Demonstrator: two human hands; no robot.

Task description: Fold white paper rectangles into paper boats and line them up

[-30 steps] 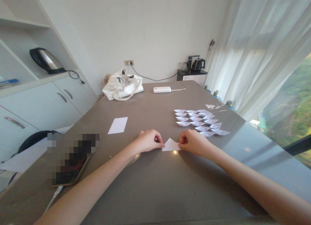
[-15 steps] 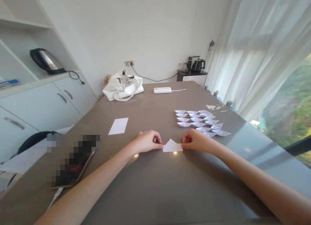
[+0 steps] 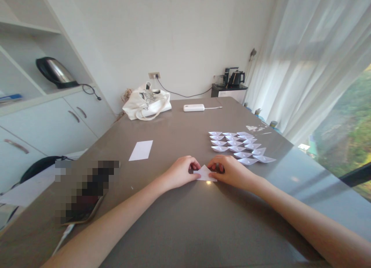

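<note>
A small folded white paper [image 3: 205, 174], peaked at the top with a flat band along its lower edge, lies between my hands on the table. My left hand [image 3: 183, 170] pinches its left side, thumb on the near face and fingers curled behind. On the other side, my right hand [image 3: 228, 170] grips the right part in the same way. Beyond my right hand stand several folded paper boats [image 3: 236, 148] in close rows. To the left of my hands lies a flat sheet of white paper [image 3: 141, 150].
The brown table [image 3: 179, 229] carries a white bag [image 3: 147, 104] and a white power bank [image 3: 194, 107] with a short cable at the far side. A phone [image 3: 84, 206], partly pixelated, with a charging cable is at the left edge. Paper scraps [image 3: 252, 128] lie at the right edge.
Both hands have moved inward along the folded paper, from its outer corners toward its middle peak. The boats and the flat sheet have stayed in place.
</note>
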